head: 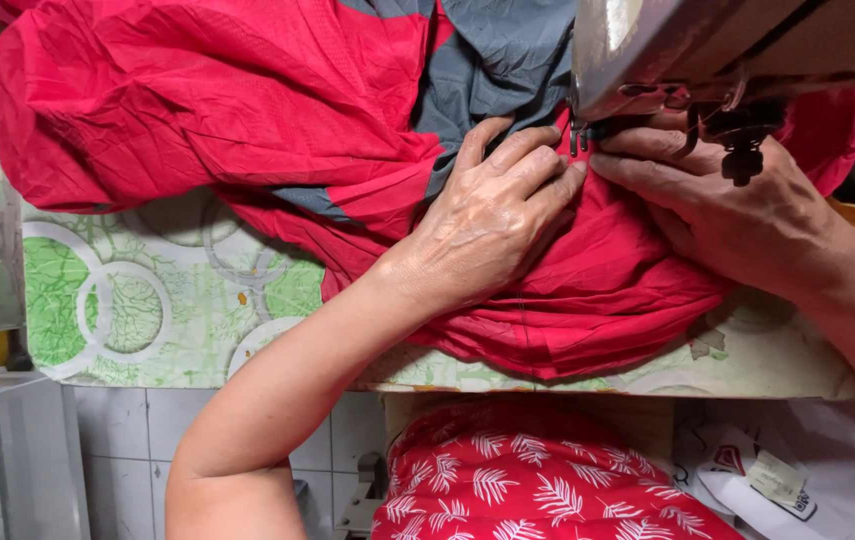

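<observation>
Your two hands on one red garment [247, 90] with one grey panel [487, 60], spread over far half of one green-patterned table [127, 300]. Your left hand [487, 225]: fingers flat, unclenched, pressing cloth. Your right hand [737, 215]: fingers extended, pinning fabric beside one sewing machine [727, 45] foot.

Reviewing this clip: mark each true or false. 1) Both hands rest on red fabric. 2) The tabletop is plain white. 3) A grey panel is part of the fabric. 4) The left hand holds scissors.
1) True: the left hand and right hand press the red fabric by the sewing machine.
2) False: the tabletop is green with white rings.
3) True: the grey panel adjoins the red.
4) False: it lies flat, holding nothing.
</observation>
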